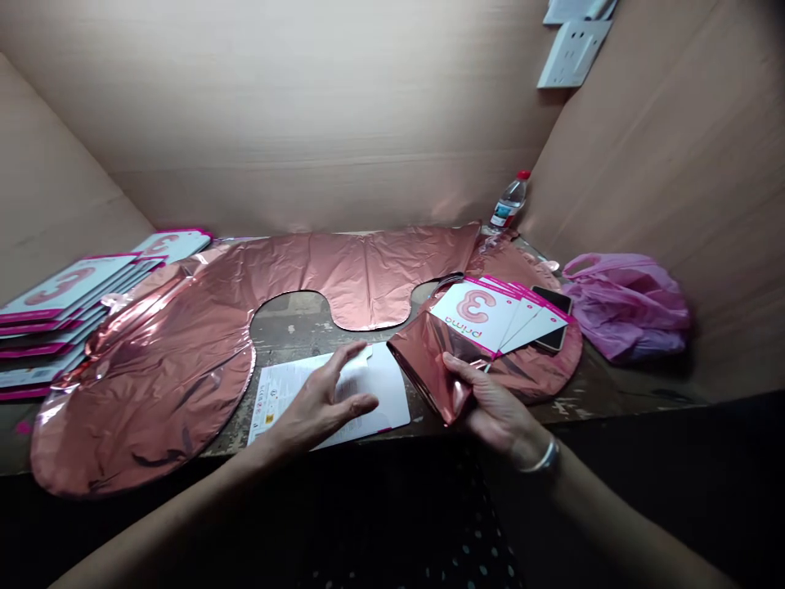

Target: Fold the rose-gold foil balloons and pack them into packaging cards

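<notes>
Cardboard-walled table (307,323), right hand (494,409) fingers pinching folded foil balloon (432,364), left hand (322,405) fingers spread on card (380,384)

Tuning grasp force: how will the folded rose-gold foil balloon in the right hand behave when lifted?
The folded rose-gold foil balloon is probably floppy: the thin film creases where the right hand pinches it. It is likely light for its size, being flat and uninflated. Its glossy surface suggests it may slip between fingers.

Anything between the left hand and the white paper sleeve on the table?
Nothing visible: the left hand lies flat on the white paper sleeve. The folded rose-gold foil balloon sits in the right hand, beside it.
</notes>
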Demonstrator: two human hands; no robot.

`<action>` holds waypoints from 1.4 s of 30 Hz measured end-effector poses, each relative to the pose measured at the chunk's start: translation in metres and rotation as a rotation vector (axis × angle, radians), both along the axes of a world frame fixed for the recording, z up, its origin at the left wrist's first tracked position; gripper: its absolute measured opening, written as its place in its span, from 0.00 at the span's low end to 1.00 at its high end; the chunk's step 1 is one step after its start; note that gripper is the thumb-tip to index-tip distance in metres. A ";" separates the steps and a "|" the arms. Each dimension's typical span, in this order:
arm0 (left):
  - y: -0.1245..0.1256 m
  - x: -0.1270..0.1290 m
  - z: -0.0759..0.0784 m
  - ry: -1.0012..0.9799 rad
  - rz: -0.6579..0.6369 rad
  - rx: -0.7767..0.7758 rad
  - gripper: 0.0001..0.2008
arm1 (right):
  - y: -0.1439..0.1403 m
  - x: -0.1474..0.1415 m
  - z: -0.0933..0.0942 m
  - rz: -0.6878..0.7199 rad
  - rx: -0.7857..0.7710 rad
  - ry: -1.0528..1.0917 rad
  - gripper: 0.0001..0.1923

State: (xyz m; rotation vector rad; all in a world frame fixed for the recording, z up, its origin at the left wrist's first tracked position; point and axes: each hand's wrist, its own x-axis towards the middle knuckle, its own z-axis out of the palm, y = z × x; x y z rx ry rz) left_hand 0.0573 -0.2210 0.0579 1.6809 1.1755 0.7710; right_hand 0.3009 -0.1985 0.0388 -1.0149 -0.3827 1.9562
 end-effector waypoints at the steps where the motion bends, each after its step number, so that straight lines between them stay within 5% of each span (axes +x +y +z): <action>1: -0.003 0.014 -0.001 -0.242 0.037 -0.091 0.40 | -0.005 -0.013 -0.001 -0.084 0.002 0.022 0.08; 3: -0.005 0.040 -0.004 -0.582 0.101 -0.268 0.36 | -0.017 -0.037 -0.001 -0.232 0.002 0.054 0.09; 6: 0.000 0.059 -0.010 -0.760 0.232 -0.403 0.26 | -0.029 -0.044 0.003 -0.237 0.073 0.032 0.12; 11: 0.009 0.042 -0.012 -0.720 0.214 -0.524 0.22 | -0.020 0.017 0.011 0.218 0.142 0.064 0.29; 13: 0.010 0.036 -0.011 -0.673 0.164 -0.531 0.22 | -0.011 0.037 0.009 0.328 0.126 0.053 0.27; 18: 0.010 0.039 -0.010 -0.619 0.048 -0.540 0.22 | 0.001 0.040 0.000 0.212 -0.005 -0.033 0.15; 21: 0.008 0.040 -0.012 -0.622 -0.010 -0.555 0.21 | -0.004 0.031 0.005 0.261 0.088 -0.050 0.16; 26: 0.005 0.042 -0.011 -0.681 -0.047 -0.524 0.19 | -0.015 0.017 0.018 0.310 0.332 -0.208 0.16; 29: 0.001 0.042 0.000 -0.697 0.068 -0.398 0.19 | -0.022 0.015 0.028 0.181 0.559 -0.387 0.12; 32: -0.004 0.036 0.017 -0.885 0.303 -0.336 0.21 | -0.025 0.017 0.038 -0.059 1.034 -0.675 0.09; 34: -0.008 0.030 0.025 -1.028 0.277 -0.527 0.29 | -0.022 0.015 0.038 -0.118 1.440 -0.817 0.11; 36: -0.012 0.023 0.027 -1.069 0.143 -0.734 0.33 | -0.014 0.008 0.028 -0.092 1.769 -0.919 0.11; 38: -0.015 0.017 0.020 -1.041 0.114 -0.760 0.25 | -0.004 0.000 0.011 -0.034 1.936 -1.035 0.11; 42: -0.019 0.006 -0.004 -1.012 0.241 -0.631 0.20 | 0.005 -0.006 -0.009 0.306 1.931 -1.202 0.20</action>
